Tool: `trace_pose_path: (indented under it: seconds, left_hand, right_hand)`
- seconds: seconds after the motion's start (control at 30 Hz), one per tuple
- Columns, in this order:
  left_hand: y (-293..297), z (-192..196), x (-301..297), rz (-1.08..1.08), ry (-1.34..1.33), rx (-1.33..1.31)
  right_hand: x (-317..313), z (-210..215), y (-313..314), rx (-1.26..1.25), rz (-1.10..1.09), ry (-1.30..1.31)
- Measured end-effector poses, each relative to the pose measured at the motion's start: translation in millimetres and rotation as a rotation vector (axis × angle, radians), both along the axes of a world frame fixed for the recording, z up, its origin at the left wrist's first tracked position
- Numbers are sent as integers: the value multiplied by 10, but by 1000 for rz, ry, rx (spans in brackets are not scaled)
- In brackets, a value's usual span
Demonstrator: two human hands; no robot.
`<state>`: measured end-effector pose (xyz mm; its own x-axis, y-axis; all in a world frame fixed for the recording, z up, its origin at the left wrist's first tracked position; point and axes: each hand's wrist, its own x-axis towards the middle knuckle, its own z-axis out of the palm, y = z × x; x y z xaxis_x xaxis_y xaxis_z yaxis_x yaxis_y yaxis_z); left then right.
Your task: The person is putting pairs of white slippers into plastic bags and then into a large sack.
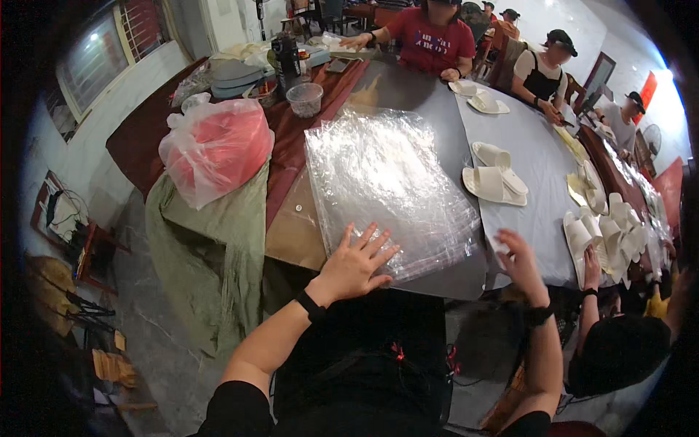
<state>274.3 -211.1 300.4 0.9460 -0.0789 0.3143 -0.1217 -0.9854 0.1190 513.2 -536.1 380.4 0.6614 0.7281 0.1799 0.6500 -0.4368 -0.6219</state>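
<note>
Left hand (pixel 357 261) lies spread flat on the clear plastic bags (pixel 389 189); right hand (pixel 518 256) hovers open, empty, beside them

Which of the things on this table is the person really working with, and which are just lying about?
In hand:
- stack of clear plastic bags, pressed flat under the left hand
- right hand, raised at the stack's right edge
- white slippers, nearest beside the stack

Lying about:
- red bundle in a plastic bag
- green sack
- clear plastic cup
- dark bottle
</note>
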Motion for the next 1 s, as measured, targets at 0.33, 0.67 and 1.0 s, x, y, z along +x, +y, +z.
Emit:
trace_pose_path:
  seconds: [0.33,0.67,1.0]
  left_hand:
    - [-20,61,16,-21,24,-65]
    - [-27,171,123,-52,61,-140]
    - [-41,212,170,-59,52,-140]
  right_hand:
    - [2009,-550,91,-142,-140,-371]
    - [2929,-777,480,-61,85,28]
    - [2808,-808,364,-395,100,-146]
